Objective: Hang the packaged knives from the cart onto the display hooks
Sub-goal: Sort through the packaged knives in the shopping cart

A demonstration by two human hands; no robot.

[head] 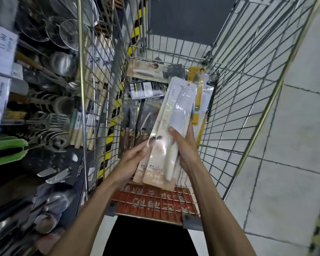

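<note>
I look down into a wire cart (235,100). Over its near end I hold a small stack of packaged knives (171,126) with white handles and cream backing cards. My right hand (183,145) grips the stack from the right, thumb on the front of the top pack. My left hand (131,156) holds the stack's left edge from below, fingertips at the cards. More packaged knives (146,89) lie in the cart, dark packs (131,126) with wooden handles among them. A yellow pack (199,100) stands behind the held stack. No display hooks show clearly.
Shelves on the left carry strainers (63,34), ladles, spatulas and boxed knives (55,174), with price tags (2,47) at the far left. Grey floor tiles (294,145) lie right of the cart. A red sign (153,198) sits on the cart's near end.
</note>
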